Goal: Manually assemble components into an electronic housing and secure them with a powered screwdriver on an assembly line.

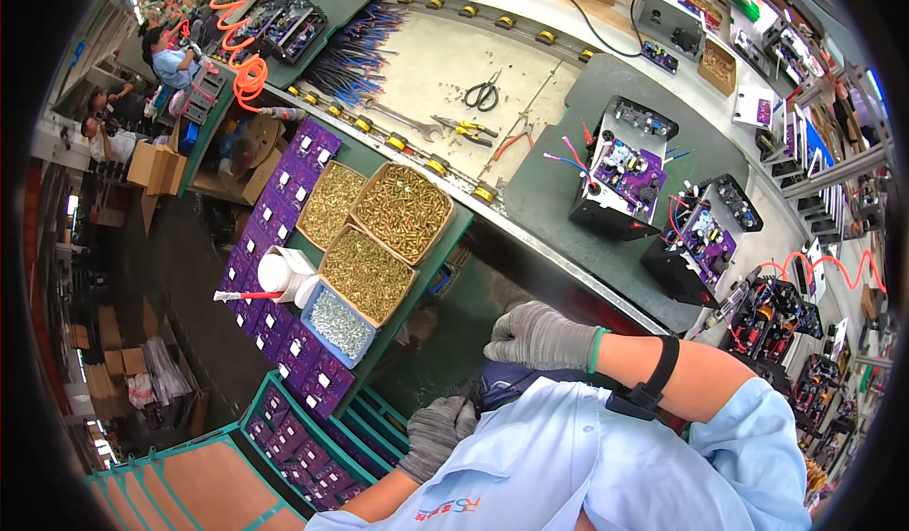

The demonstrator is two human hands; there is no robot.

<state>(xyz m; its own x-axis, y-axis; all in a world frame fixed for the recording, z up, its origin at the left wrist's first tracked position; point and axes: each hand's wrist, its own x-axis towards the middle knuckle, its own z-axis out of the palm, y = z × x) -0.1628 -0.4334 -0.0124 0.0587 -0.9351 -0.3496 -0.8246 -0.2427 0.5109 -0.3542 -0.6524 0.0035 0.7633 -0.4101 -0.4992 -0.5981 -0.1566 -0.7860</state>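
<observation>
Spotting purple circuit boards (pixel 260 233) at left, laid in rows, probably for quick picking; then brass-coloured screws (pixel 367 275), boxed apart, likely against mixing. Catching left hand (pixel 440 433) curled near the lap (pixel 516 380), right hand (pixel 543 337) loosely fisted; can't tell if holding anything. Ending on opened black-cased units (pixel 625 176), stood on the tabletop (pixel 544 185), presumably for inside access.

I see gloved right hand (pixel 544 336) curled near blue shirt (pixel 559 436); gloved left hand (pixel 437 434) lower; screw boxes (pixel 383 240) beside purple boards (pixel 284 185); pliers (pixel 471 130) beyond.
</observation>
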